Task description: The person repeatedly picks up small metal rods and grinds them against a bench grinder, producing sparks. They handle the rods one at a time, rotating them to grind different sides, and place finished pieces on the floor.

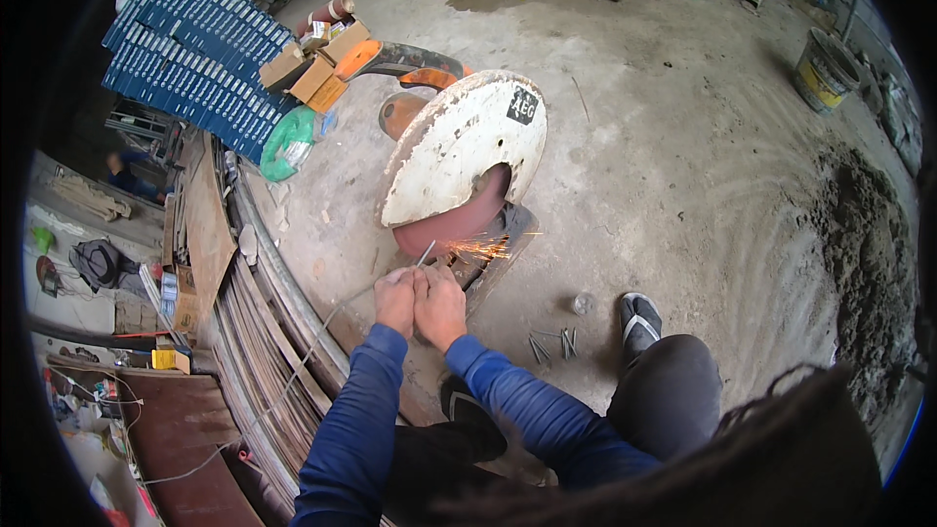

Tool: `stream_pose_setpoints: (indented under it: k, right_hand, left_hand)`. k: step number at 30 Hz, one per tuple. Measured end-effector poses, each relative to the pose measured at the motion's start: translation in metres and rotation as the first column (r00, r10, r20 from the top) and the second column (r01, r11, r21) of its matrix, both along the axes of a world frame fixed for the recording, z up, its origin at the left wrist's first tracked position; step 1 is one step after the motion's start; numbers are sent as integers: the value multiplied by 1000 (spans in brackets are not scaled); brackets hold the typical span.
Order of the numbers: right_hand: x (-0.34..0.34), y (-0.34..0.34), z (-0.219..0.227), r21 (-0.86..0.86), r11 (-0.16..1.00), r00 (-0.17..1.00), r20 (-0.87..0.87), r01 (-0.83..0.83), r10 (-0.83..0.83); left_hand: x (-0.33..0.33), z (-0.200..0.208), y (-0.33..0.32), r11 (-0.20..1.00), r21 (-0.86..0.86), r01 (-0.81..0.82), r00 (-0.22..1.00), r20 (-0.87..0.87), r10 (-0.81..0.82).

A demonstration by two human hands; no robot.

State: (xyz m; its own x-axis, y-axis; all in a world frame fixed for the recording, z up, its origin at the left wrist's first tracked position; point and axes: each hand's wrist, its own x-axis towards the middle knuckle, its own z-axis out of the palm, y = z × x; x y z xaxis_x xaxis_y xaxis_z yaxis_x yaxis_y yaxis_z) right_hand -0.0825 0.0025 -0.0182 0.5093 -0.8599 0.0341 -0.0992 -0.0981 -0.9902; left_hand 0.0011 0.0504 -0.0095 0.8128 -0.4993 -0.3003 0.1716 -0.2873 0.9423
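A cut-off saw (459, 161) with a white disc guard and a reddish blade stands on the concrete floor. Orange sparks (485, 250) fly at the blade's lower edge. My left hand (395, 300) and my right hand (440, 304) are pressed side by side just below the blade, both closed on a thin metal rod (426, 254) whose tip meets the blade. The rod runs back past my left forearm toward the lower left. Both sleeves are blue.
Several short cut rod pieces (551, 344) lie on the floor by my sandalled foot (639, 322). Long metal strips (264, 332) are stacked at left. Blue boxes (195, 49) and cardboard cartons (317, 63) sit beyond. A bucket (823, 70) stands far right, near a dirt heap (869, 273).
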Motion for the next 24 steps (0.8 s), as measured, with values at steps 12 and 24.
stream_pose_setpoints:
  k: [12,24]
  right_hand:
    - [-1,-2,-3,-15,999,999,-4,-52,51]
    - [-2,-9,1,-22,997,997,-27,-74,74]
  left_hand:
    - [-2,-2,0,999,-27,-34,999,-6,34]
    - [-3,-3,-4,996,-22,-88,995,-55,86]
